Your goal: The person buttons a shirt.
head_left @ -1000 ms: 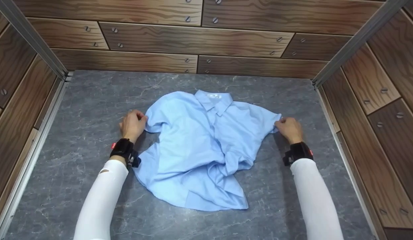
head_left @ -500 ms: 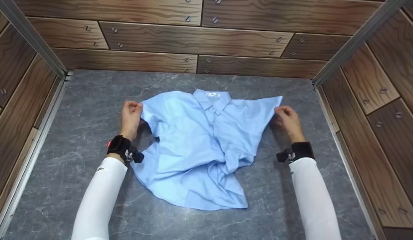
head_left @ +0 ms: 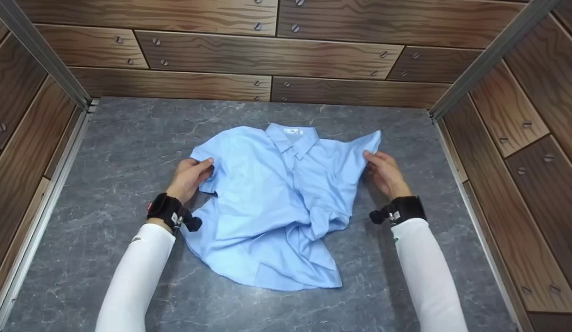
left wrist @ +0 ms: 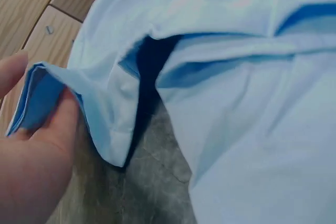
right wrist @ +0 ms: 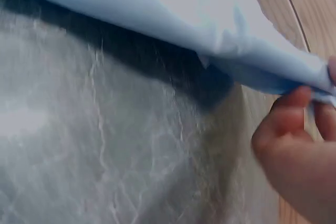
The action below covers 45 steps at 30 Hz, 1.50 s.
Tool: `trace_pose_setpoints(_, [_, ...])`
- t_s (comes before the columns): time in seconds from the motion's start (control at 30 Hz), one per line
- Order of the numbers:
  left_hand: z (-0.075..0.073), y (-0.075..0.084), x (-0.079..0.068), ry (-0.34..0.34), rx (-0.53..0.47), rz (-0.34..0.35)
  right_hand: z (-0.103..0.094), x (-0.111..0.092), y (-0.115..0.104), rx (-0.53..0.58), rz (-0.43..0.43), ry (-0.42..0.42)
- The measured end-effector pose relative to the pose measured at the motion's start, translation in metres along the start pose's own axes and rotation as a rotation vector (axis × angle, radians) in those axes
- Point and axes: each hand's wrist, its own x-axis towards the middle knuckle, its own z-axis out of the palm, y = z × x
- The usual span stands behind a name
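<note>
A light blue short-sleeved shirt [head_left: 256, 184] lies front up on the grey surface, its collar [head_left: 293, 136] toward the back wall and its lower part rumpled. My left hand [head_left: 189, 177] holds the sleeve on the left; in the left wrist view its fingers [left wrist: 60, 119] reach into the sleeve opening [left wrist: 44, 95], with the thumb on the other side of the cloth. Out at the opposite sleeve [head_left: 366, 143], my right hand [head_left: 385, 173] pinches the hem, and the sleeve's tip points up past the fingers. The right wrist view shows that sleeve edge [right wrist: 294, 72] raised over the surface.
Wood-patterned walls [head_left: 212, 53] with painted screws enclose the grey marbled surface [head_left: 129, 133] at the back and both sides. Metal posts [head_left: 493, 60] stand at the back corners. Each forearm has a white sleeve and a black wrist strap with a camera.
Both hands first went up with the sleeves, spreading them outward. Since then they have come inward toward the shirt's body, the left also lower, and the left sleeve slackened. The shirt's body stayed put.
</note>
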Motion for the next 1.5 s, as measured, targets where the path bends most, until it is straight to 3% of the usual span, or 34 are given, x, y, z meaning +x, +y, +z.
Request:
trace_pose_setpoints(0.17, [0.003, 0.002, -0.001, 0.107, 0.297, 0.164, 0.005, -0.001, -0.003, -0.568, -0.276, 0.158])
trace_pose_setpoints(0.27, [0.003, 0.009, 0.000, 0.183, 0.429, 0.246, 0.006, -0.002, -0.009, -0.755, -0.416, 0.261])
trace_pose_setpoints(0.37, [0.000, 0.017, 0.001, 0.247, 0.531, 0.304, 0.006, -0.005, -0.020, -0.843, -0.450, 0.376])
trace_pose_setpoints(0.5, [-0.005, 0.026, 0.003, 0.330, 0.628, 0.360, -0.001, -0.011, -0.036, -0.894, -0.367, 0.474])
trace_pose_setpoints(0.6, [-0.010, 0.029, 0.003, 0.361, 0.676, 0.339, -0.014, -0.015, -0.046, -1.004, -0.264, 0.462])
trace_pose_setpoints(0.73, [-0.017, 0.024, 0.006, 0.373, 0.729, 0.266, -0.031, -0.016, -0.043, -1.308, -0.098, 0.385])
trace_pose_setpoints(0.8, [-0.020, 0.018, 0.007, 0.385, 0.759, 0.255, -0.032, -0.016, -0.034, -1.443, -0.060, 0.358])
trace_pose_setpoints(0.87, [-0.019, 0.012, 0.006, 0.419, 0.830, 0.291, -0.026, -0.016, -0.023, -1.518, -0.103, 0.341])
trace_pose_setpoints(0.93, [-0.014, 0.006, 0.004, 0.445, 0.921, 0.386, -0.013, -0.018, -0.011, -1.532, -0.252, 0.317])
trace_pose_setpoints(1.0, [-0.004, 0.002, 0.001, 0.454, 1.039, 0.532, 0.006, -0.020, 0.000, -1.518, -0.435, 0.255])
trace_pose_setpoints(1.07, [0.009, -0.002, -0.003, 0.394, 1.142, 0.669, 0.029, -0.023, 0.008, -1.490, -0.544, 0.135])
trace_pose_setpoints(1.1, [0.016, -0.004, -0.005, 0.336, 1.190, 0.720, 0.040, -0.024, 0.011, -1.481, -0.550, 0.065])
trace_pose_setpoints(1.17, [0.032, -0.010, -0.010, 0.180, 1.278, 0.756, 0.060, -0.027, 0.016, -1.471, -0.462, -0.071])
trace_pose_setpoints(1.27, [0.050, -0.018, -0.015, -0.048, 1.383, 0.661, 0.080, -0.026, 0.021, -1.457, -0.238, -0.204])
trace_pose_setpoints(1.33, [0.058, -0.023, -0.015, -0.134, 1.434, 0.551, 0.087, -0.023, 0.023, -1.450, -0.138, -0.236])
trace_pose_setpoints(1.4, [0.060, -0.025, -0.013, -0.165, 1.457, 0.455, 0.089, -0.016, 0.024, -1.443, -0.109, -0.248])
trace_pose_setpoints(1.5, [0.060, -0.027, -0.006, -0.164, 1.496, 0.374, 0.088, -0.005, 0.023, -1.447, -0.149, -0.272])
